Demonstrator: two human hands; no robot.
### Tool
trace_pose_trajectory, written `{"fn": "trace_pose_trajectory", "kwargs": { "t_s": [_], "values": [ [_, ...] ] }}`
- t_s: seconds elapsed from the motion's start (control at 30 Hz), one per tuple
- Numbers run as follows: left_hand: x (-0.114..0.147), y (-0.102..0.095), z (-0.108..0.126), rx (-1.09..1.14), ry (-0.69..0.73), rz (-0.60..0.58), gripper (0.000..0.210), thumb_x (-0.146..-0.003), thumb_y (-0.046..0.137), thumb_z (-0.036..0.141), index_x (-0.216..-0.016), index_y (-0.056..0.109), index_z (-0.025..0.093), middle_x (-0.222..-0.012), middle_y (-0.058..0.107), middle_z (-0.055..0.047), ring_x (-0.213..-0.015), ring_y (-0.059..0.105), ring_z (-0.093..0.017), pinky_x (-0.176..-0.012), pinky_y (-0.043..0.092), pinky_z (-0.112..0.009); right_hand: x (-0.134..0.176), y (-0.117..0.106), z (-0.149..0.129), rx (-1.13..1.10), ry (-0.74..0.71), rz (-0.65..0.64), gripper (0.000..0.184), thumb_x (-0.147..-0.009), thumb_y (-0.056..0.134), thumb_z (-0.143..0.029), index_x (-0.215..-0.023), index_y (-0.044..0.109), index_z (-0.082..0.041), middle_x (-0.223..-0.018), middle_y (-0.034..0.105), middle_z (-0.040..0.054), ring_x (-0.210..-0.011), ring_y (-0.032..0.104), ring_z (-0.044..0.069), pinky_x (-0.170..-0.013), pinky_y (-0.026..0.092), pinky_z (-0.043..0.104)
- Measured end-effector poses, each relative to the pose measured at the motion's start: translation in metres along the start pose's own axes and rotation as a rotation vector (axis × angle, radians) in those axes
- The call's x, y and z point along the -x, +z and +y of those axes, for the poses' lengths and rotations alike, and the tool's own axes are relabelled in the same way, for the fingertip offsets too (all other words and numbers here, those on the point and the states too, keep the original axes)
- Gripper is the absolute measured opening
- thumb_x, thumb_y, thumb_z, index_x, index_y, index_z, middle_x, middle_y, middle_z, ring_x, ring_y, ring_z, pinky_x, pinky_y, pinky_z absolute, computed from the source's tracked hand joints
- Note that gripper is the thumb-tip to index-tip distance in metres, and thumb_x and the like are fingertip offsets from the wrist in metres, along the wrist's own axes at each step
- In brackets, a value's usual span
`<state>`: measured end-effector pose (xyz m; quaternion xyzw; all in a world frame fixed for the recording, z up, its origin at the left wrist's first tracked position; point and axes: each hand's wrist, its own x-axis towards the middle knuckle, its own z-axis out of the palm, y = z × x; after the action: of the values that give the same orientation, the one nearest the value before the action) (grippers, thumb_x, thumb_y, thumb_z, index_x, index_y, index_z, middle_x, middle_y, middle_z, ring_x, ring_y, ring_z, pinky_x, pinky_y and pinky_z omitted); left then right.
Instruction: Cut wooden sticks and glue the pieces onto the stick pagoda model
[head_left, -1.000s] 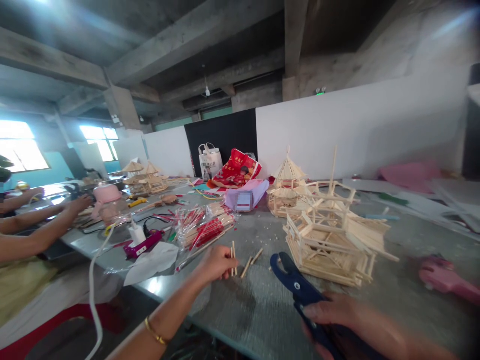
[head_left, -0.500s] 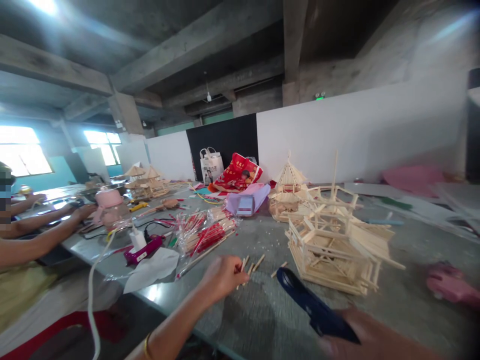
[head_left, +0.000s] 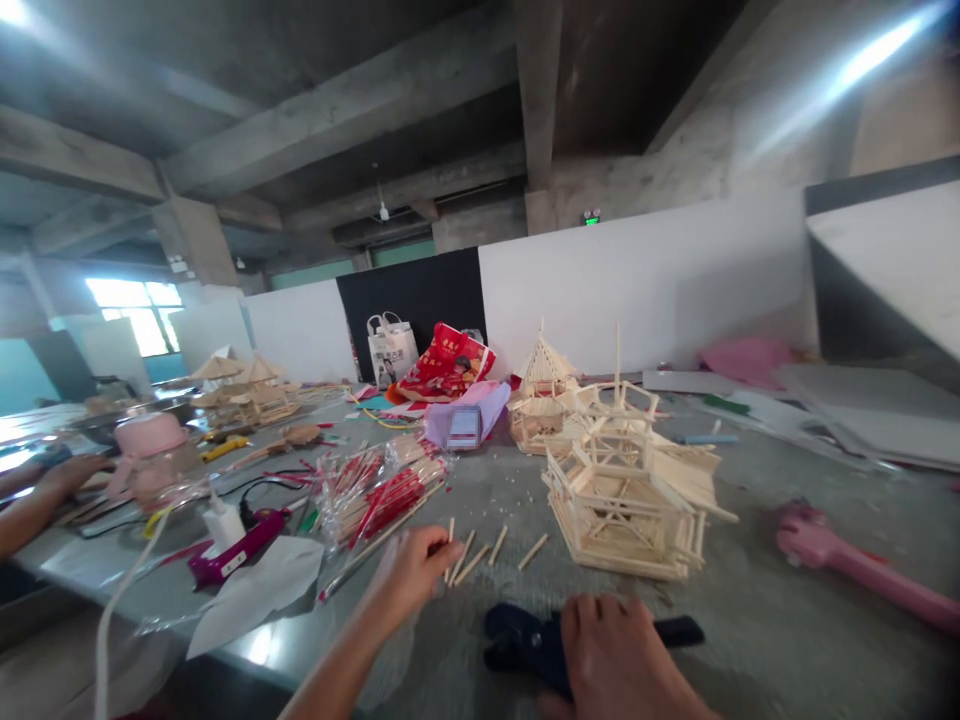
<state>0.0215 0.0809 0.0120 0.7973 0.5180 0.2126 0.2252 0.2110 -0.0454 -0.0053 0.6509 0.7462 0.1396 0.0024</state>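
Left hand (head_left: 411,575) pinching a short stick (head_left: 451,530), right hand (head_left: 619,650) covering a dark blue cutter (head_left: 516,636).
At lower centre, the left is angling up and rightward, fingertips narrowly holding the stick beside loose sticks (head_left: 498,546); at bottom, right of centre, the right is lying back-up, fingers bending over the cutter; whether they are gripping, I cannot tell.

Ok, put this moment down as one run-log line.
left hand: at short sticks | right hand: on dark blue cutter | beyond right hand: wooden model | beyond left hand: plastic-wrapped sticks
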Motion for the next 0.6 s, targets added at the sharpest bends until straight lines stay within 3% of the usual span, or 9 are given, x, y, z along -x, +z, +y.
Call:
{"fn": "trace_pose_trajectory", "kwargs": {
  "t_s": [0.17, 0.3, 0.43, 0.6],
  "values": [
    [0.005, 0.000, -0.001, 0.231, -0.070, -0.035, 0.042, -0.079, 0.035, 0.055, -0.067, 0.051, 0.017, -0.040, 0.036, 0.008, -0.037, 0.033, -0.008, -0.039, 0.026, -0.019, -0.010, 0.002, -0.018, -0.027, 0.052, 0.050, 0.051, -0.074, 0.053, -0.051, -0.093, 0.066, -0.005, -0.086, 0.062, 0.0201, -0.078, 0.055, 0.035, -0.064, 0.042, 0.055],
    [0.007, 0.009, 0.008, 0.349, -0.085, -0.078, 0.044, -0.076, 0.039, 0.058, -0.067, 0.051, 0.017, -0.042, 0.036, 0.008, -0.037, 0.032, -0.007, -0.037, 0.025, -0.018, -0.012, 0.002, -0.026, -0.087, 0.143, 0.078, 0.061, -0.075, 0.051, -0.049, -0.110, 0.058, 0.002, -0.101, 0.059, 0.0264, -0.087, 0.053, 0.039, -0.077, 0.034, 0.063],
    [0.000, 0.015, 0.010, 0.374, -0.054, -0.090, 0.040, -0.071, 0.049, 0.055, -0.071, 0.056, 0.016, -0.047, 0.040, 0.007, -0.039, 0.035, -0.007, -0.037, 0.026, -0.018, -0.010, 0.002, -0.031, -0.134, 0.190, 0.090, 0.069, -0.073, 0.053, -0.048, -0.117, 0.051, 0.005, -0.112, 0.053, 0.0317, -0.099, 0.049, 0.044, -0.084, 0.028, 0.066],
    [-0.018, 0.013, -0.004, 0.300, -0.043, -0.040, 0.030, -0.064, 0.058, 0.043, -0.072, 0.061, 0.014, -0.052, 0.046, 0.005, -0.046, 0.040, -0.009, -0.045, 0.031, -0.020, -0.002, 0.014, -0.027, -0.146, 0.131, 0.111, 0.075, -0.068, 0.057, -0.053, -0.116, 0.052, 0.005, -0.115, 0.051, 0.0326, -0.103, 0.048, 0.046, -0.087, 0.030, 0.063]
  ]
}}
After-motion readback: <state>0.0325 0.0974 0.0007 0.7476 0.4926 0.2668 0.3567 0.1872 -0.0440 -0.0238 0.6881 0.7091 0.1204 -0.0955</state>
